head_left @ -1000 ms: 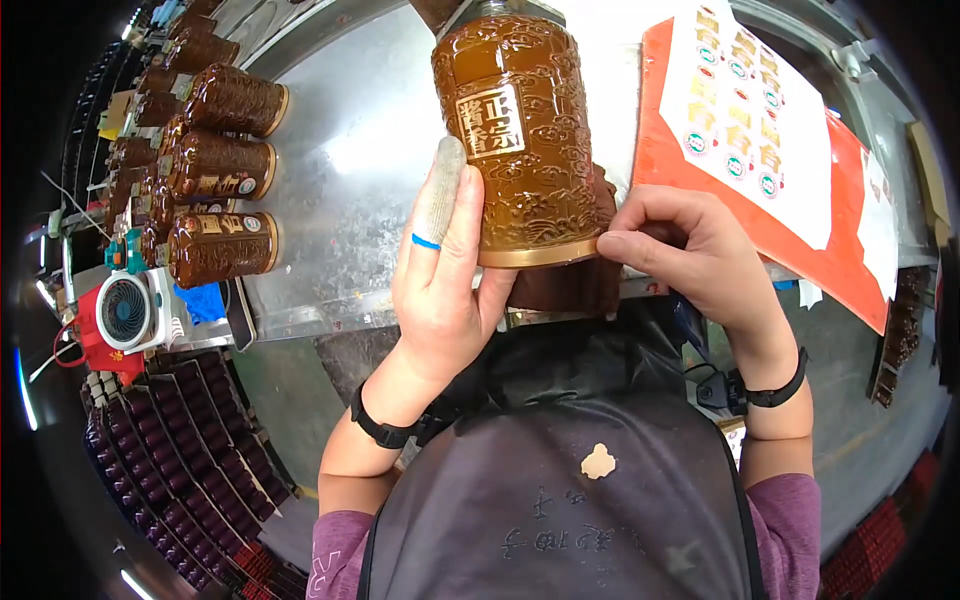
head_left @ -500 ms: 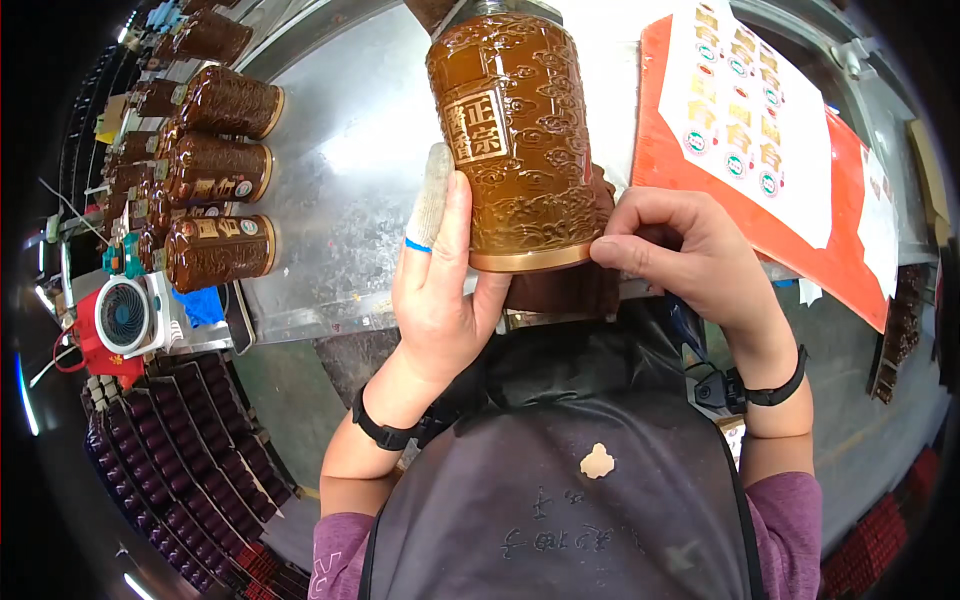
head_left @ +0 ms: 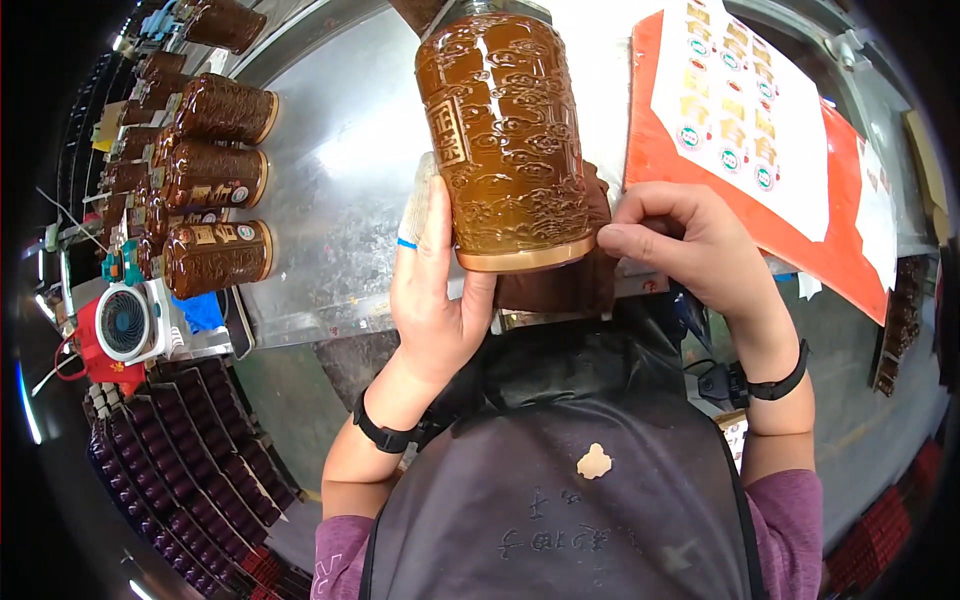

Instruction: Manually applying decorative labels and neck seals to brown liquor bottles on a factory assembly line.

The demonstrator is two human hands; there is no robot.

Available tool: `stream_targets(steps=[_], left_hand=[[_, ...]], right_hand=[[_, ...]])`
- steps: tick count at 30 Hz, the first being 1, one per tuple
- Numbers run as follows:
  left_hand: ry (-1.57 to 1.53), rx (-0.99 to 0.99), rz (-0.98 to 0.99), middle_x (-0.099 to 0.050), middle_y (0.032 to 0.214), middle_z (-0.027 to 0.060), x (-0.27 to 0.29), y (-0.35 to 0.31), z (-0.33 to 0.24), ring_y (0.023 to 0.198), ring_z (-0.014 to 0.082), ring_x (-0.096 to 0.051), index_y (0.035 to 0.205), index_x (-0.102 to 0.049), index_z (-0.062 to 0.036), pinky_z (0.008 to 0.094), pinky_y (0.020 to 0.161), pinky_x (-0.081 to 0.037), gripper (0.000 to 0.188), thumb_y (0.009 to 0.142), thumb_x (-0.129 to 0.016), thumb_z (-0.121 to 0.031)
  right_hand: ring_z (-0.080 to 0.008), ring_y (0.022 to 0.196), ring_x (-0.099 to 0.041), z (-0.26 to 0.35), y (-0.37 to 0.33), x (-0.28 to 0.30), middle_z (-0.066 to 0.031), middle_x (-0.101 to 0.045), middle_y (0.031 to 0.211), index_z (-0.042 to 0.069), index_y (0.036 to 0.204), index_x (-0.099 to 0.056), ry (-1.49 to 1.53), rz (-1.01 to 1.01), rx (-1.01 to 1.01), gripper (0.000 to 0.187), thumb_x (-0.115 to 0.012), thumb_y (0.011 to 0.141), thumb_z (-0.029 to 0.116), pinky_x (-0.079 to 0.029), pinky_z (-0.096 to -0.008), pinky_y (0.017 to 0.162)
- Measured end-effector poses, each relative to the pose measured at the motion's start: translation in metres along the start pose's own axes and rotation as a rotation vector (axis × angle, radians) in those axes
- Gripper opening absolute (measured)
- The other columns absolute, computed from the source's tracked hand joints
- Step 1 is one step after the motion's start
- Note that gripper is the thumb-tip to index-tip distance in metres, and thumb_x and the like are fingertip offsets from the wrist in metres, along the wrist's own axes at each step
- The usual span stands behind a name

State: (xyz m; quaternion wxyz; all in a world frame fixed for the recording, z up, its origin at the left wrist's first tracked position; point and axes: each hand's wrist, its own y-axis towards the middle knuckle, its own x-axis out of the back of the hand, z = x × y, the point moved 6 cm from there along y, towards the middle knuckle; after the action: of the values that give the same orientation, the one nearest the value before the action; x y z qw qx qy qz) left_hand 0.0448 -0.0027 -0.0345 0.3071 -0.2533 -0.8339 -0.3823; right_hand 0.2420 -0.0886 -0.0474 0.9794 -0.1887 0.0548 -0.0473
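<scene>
A large brown glass bottle (head_left: 515, 150) with raised swirling relief and a gold band round its base lies with that base toward me. Its square gold label sits at the left side. My left hand (head_left: 435, 285) holds the bottle from the left and below, a pale finger cot with a blue edge on one finger. Beside the gold base, my right hand (head_left: 690, 245) is closed, thumb and index finger pinched together; whatever is between them, if anything, is hidden. A dark brown block or cloth (head_left: 555, 290) shows under the bottle.
Several similar bottles (head_left: 220, 180) lie in rows on the metal table (head_left: 330, 220) at left, near a small white fan (head_left: 125, 322). At right, a white sticker sheet (head_left: 740, 130) covers part of an orange-red sheet (head_left: 850, 260). Racks of dark bottles (head_left: 180, 470) stand lower left.
The bottle has rolled so its square label moved left and now shows narrower. Its base shifted slightly. My right hand stays pinched near the base.
</scene>
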Motion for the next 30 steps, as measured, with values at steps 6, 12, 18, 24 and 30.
stream_targets(steps=[6,12,18,24,30], left_hand=[[-0.046,0.031,0.042,-0.049,0.142,0.0284,-0.002,-0.004,0.005,0.130,0.0430,-0.049,0.148,-0.037,0.0072,0.0433,0.107,-0.042,0.063,0.094,-0.064,-0.010],[-0.191,0.116,0.027,-0.048,0.144,0.0265,0.003,-0.006,0.001,0.132,0.0434,-0.048,0.148,-0.037,0.0055,0.0442,0.107,-0.041,0.064,0.091,-0.062,-0.009],[0.115,-0.238,-0.029,-0.066,0.122,0.0175,0.035,-0.002,-0.036,0.119,0.0357,-0.056,0.124,-0.067,-0.0022,0.0405,0.100,-0.047,0.038,0.091,-0.069,-0.020],[0.205,-0.223,0.007,-0.065,0.126,0.0145,0.021,0.009,-0.040,0.110,0.0299,-0.052,0.120,-0.070,-0.0049,0.0389,0.095,-0.043,0.046,0.085,-0.076,-0.034],[-0.357,0.167,-0.037,-0.039,0.151,0.0224,0.002,0.020,-0.018,0.137,0.0322,-0.040,0.149,-0.033,0.0059,0.0407,0.114,-0.029,0.076,0.089,-0.071,-0.022]], right_hand=[[0.0011,0.062,-0.047,-0.002,0.000,0.001,0.0082,-0.056,0.069,0.002,0.084,-0.067,0.012,-0.015,0.023,0.020,-0.069,0.095,0.020,-0.037,-0.0192,0.055],[0.0009,0.061,-0.043,-0.008,0.005,-0.003,0.0091,-0.052,0.067,0.003,0.081,-0.065,0.007,-0.003,0.002,0.024,-0.070,0.095,0.023,-0.033,-0.0197,0.052],[0.0004,0.061,-0.043,-0.013,0.010,-0.006,0.0085,-0.051,0.066,0.003,0.079,-0.064,0.105,0.012,0.087,0.026,-0.071,0.093,0.024,-0.033,-0.0200,0.052],[0.0001,0.061,-0.043,-0.016,0.011,-0.006,0.0080,-0.051,0.066,0.003,0.079,-0.064,0.099,0.028,0.115,0.026,-0.072,0.093,0.024,-0.033,-0.0202,0.052],[-0.0002,0.061,-0.042,-0.015,0.011,-0.007,0.0081,-0.050,0.066,0.004,0.078,-0.063,0.133,0.026,0.110,0.027,-0.072,0.092,0.024,-0.032,-0.0203,0.052]])
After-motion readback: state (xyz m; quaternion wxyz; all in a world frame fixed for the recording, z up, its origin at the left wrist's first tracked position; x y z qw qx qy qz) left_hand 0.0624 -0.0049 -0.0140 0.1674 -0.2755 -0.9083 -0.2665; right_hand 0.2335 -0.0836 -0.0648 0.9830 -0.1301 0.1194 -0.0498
